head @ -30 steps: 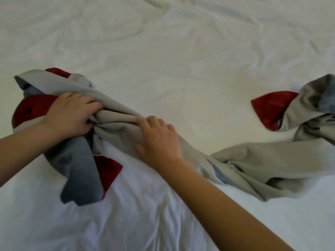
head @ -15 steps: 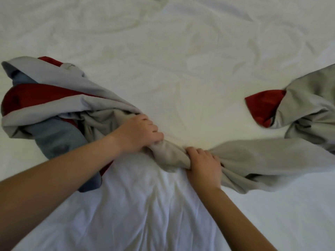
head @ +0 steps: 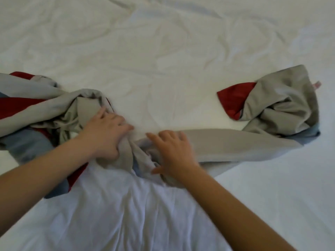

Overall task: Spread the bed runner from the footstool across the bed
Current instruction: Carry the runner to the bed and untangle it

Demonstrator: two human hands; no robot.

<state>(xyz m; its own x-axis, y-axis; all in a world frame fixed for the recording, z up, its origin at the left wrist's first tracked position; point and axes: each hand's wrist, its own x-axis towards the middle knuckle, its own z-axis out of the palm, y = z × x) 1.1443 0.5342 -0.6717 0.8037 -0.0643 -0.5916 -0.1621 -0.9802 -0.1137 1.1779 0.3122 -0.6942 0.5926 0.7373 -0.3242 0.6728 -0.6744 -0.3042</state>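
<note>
The bed runner (head: 235,144), grey with red and blue panels, lies twisted across the white bed (head: 163,60). One bunched heap sits at the left edge and another at the right, joined by a narrow rumpled band near me. My left hand (head: 107,133) rests flat on the band by the left heap, fingers stretched out to the right. Just to its right, my right hand (head: 172,151) presses on the band with fingers spread. The footstool is out of view.
Wrinkled white sheet covers the bed on every side of the runner, both beyond it and in front of it toward me. A small pink tag (head: 316,84) sticks out of the right heap.
Both hands have let go of the gathered middle of the runner and now lie flat on it. The band to the right looks flatter, and the view has shifted slightly right.
</note>
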